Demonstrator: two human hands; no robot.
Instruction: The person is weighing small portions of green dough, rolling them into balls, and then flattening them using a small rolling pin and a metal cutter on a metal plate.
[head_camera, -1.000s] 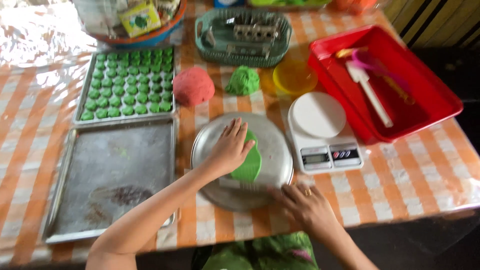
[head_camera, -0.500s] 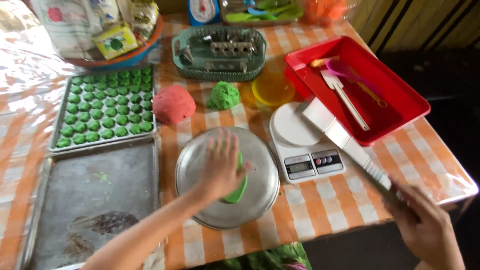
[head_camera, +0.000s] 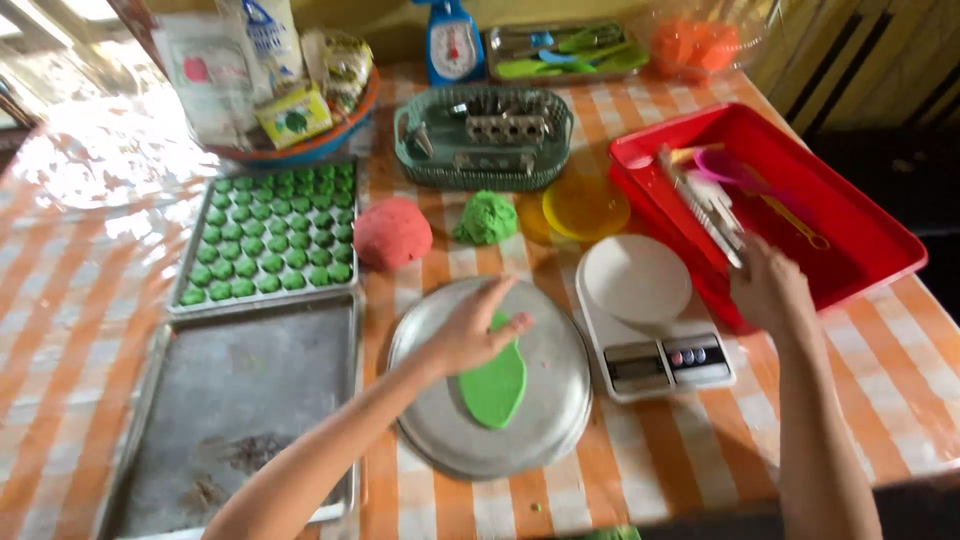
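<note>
Head view. The left hand (head_camera: 468, 335) lies palm-down, fingers spread, pressing on the upper end of a flattened green dough sheet (head_camera: 494, 386); its grip is apart and clamped on nothing. The sheet lies flat near the centre of a round metal plate (head_camera: 545, 440), which stands on the checked orange-and-white tabletop (head_camera: 60, 340).

The right hand (head_camera: 768, 290) is at 3 o'clock from the plate, over the near rim of a red plastic tray (head_camera: 860, 240). Its grip is closed around the handle of a flat metal utensil (head_camera: 705, 205) whose blade points toward 11 o'clock into the tray; motion blur prevents telling the utensil's exact kind.

A white digital kitchen scale (head_camera: 655, 330) stands between the plate and the tray, just beside both. At 12 o'clock from the plate lie a red dough ball (head_camera: 392, 232) and a green dough lump (head_camera: 485, 217), near each other but apart. Beyond them stands a green basket (head_camera: 480, 172). At 10 o'clock a baking tray (head_camera: 190, 300) carries rows of small green dough pieces (head_camera: 270, 245). At 9 o'clock an empty baking tray (head_camera: 240, 400) lies just beside the plate.
</note>
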